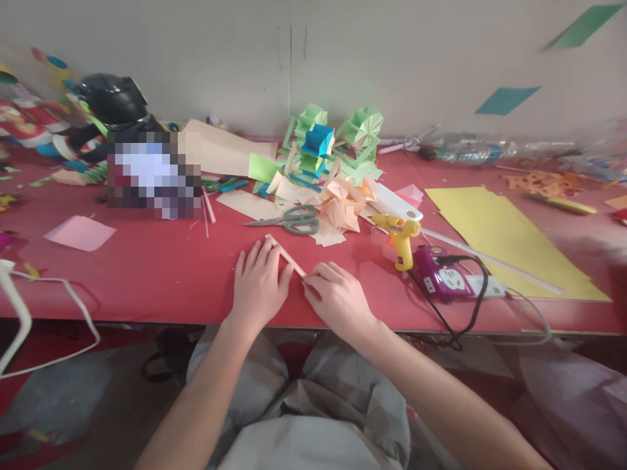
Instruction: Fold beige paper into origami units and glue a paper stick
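A narrow, pale folded paper strip (289,259) lies slantwise on the red table near its front edge. My left hand (259,277) rests flat, fingers stretched out, with the fingertips touching the strip's far end and the thumb beside it. At the near end, the thumb and fingers of my right hand (337,294) are closed on the strip. Just beyond lie grey-green scissors (298,220), pointing left. Folded peach paper pieces (340,209) are heaped behind them, with green and blue folded paper shapes (318,140) further back.
A yellow hot glue gun (399,238) and a purple power strip (445,274) with cables stand to the right. Yellow paper sheets (519,241) lie beyond. Pink paper (81,233) is at left, near a white wire frame (73,297). The red table (161,287) meets a wall behind.
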Tool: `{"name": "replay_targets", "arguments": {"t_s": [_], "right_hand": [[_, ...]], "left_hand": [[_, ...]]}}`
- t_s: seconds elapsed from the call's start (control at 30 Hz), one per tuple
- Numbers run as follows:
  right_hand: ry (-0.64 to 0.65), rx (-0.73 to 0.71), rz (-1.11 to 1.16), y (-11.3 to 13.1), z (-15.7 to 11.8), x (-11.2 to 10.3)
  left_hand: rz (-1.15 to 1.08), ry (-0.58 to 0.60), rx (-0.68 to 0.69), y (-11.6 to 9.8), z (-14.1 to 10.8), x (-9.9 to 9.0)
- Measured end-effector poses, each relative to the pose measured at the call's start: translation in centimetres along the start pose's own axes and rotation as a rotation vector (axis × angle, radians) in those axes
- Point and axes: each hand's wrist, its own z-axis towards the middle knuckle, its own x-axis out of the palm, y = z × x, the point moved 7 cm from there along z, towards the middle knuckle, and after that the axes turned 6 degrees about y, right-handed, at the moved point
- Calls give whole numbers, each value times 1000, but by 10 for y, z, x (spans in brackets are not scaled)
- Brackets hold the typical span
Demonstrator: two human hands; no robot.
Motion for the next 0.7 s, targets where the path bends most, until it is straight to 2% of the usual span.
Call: {"name": "replay_targets", "arguments": {"t_s": [0.17, 0.43, 0.7], "right_hand": [[7, 23, -12, -6, 0, -2], [23, 4, -54, -22, -4, -11], [106, -82, -96, -29, -2, -13]], "left_hand": [[83, -27, 59, 0, -2, -8], [327, -54, 317, -10, -4, -23], [522, -82, 525, -28, 4, -29]]}}
